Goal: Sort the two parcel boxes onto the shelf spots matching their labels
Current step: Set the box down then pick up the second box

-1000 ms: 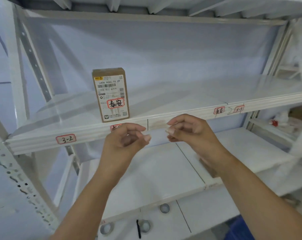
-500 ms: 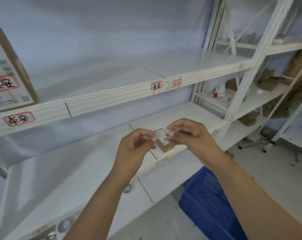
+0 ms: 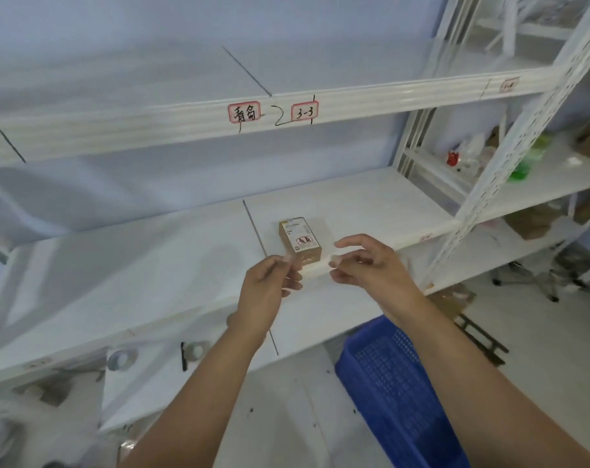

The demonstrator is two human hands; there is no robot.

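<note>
A small brown parcel box point(image 3: 299, 239) lies flat on the white middle shelf point(image 3: 151, 265), close to its front edge, with a red-bordered handwritten tag on its top label. On the front rail of the upper shelf point(image 3: 371, 101) are a red-bordered handwritten label point(image 3: 244, 113) and a "3-3" label point(image 3: 304, 110). My left hand point(image 3: 270, 285) hovers just in front of the box's near left corner, fingers loosely curled and holding nothing. To the right of the box's near end is my right hand point(image 3: 371, 265), fingers spread and holding nothing. The other parcel box is out of view.
A blue plastic crate point(image 3: 398, 393) stands on the floor below my right forearm. Two tape rolls point(image 3: 121, 359) and a black marker point(image 3: 183, 356) lie on the lowest shelf. A perforated white upright point(image 3: 523, 130) separates this rack from a cluttered neighbouring shelf point(image 3: 540, 184).
The view has swung right and down, so the standing box on the upper shelf has left the frame. The small box on the middle shelf has come into view, with both hands just in front of it.
</note>
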